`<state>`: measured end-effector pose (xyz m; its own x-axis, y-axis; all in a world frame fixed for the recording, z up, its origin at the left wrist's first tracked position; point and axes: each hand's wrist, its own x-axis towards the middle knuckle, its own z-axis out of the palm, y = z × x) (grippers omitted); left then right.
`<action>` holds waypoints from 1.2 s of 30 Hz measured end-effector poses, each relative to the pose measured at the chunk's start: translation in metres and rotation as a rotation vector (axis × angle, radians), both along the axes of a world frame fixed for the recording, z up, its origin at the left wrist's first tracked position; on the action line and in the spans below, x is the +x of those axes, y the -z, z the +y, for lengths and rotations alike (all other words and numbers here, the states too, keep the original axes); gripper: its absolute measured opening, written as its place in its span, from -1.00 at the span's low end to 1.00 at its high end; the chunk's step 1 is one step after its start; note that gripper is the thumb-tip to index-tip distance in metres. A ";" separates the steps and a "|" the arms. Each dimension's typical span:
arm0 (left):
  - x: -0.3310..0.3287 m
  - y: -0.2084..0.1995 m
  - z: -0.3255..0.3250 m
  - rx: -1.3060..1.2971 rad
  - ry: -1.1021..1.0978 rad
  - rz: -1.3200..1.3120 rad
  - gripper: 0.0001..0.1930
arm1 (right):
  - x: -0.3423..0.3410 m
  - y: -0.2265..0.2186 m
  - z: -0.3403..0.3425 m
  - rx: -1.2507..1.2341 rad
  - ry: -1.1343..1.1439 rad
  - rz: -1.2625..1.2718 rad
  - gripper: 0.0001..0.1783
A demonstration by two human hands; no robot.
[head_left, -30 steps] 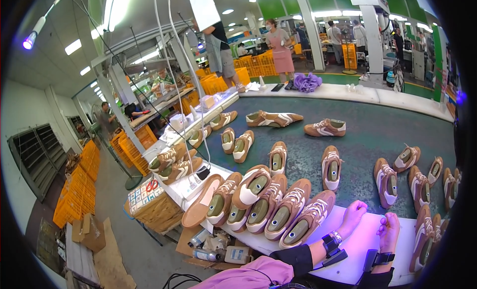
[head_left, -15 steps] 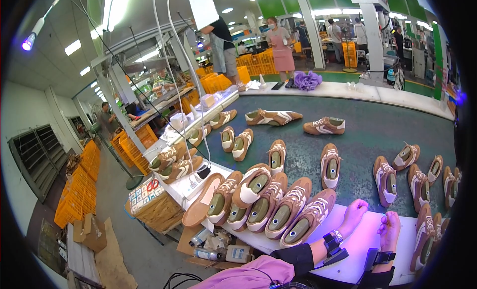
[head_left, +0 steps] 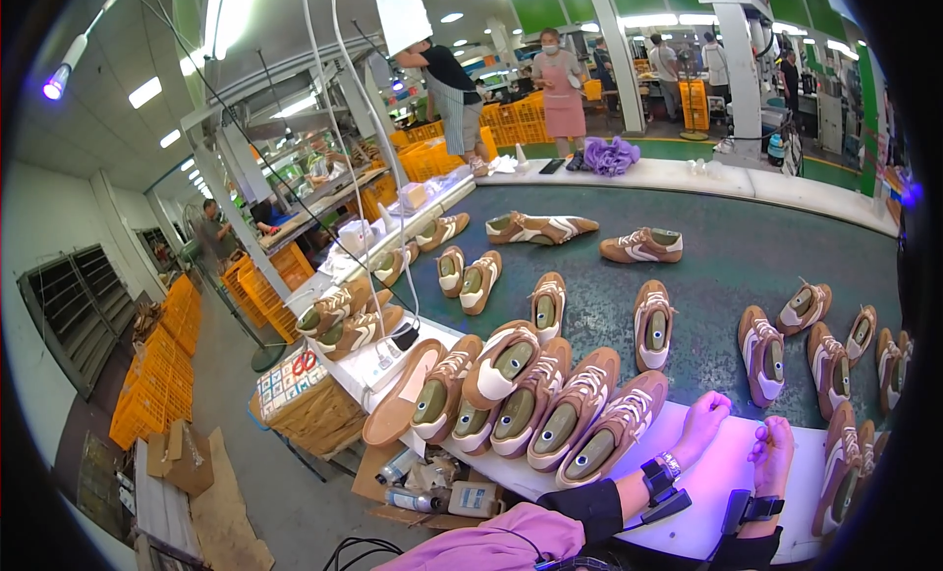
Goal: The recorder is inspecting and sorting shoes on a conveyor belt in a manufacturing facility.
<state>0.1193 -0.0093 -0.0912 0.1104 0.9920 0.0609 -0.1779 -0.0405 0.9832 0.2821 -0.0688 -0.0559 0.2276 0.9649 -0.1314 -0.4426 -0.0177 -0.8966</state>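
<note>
Both of my forearms rest over the white worktop edge at the lower right. My left hand [head_left: 703, 422] is loosely closed, fingers curled, with no object visible in it. Beside it, a little apart, my right hand [head_left: 772, 447] is also curled closed and shows nothing in its fingers. Just left of my left hand stands a brown sneaker [head_left: 615, 429] with white laces and an olive insert inside. Several like it line up further left, one brown shoe [head_left: 502, 363] propped on top of others. Right of my right hand is another brown sneaker [head_left: 838, 468].
More brown sneakers stand about the dark green table surface [head_left: 609, 301]. A bare tan sole [head_left: 403, 392] lies at the left end of the row. White cables [head_left: 388, 129] hang down at left. Yellow crates [head_left: 162, 375] stack on the floor. Two people stand beyond the table.
My hands and the shoes stay in place. Across the table, the person in the striped apron has leaned and raised an arm; the person in the pink apron has shifted slightly right.
</note>
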 end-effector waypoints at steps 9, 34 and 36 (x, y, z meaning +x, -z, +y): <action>-0.001 -0.006 -0.002 -0.018 0.002 -0.001 -0.83 | 0.000 -0.001 -0.001 -0.002 0.002 -0.006 -0.90; -0.029 -0.043 -0.006 -0.152 -0.140 -0.304 -0.88 | -0.027 -0.036 -0.003 0.013 -0.089 -0.139 -0.74; -0.028 -0.047 -0.007 -0.115 -0.208 -0.379 -0.87 | -0.036 -0.043 -0.002 0.063 -0.150 -0.151 -0.75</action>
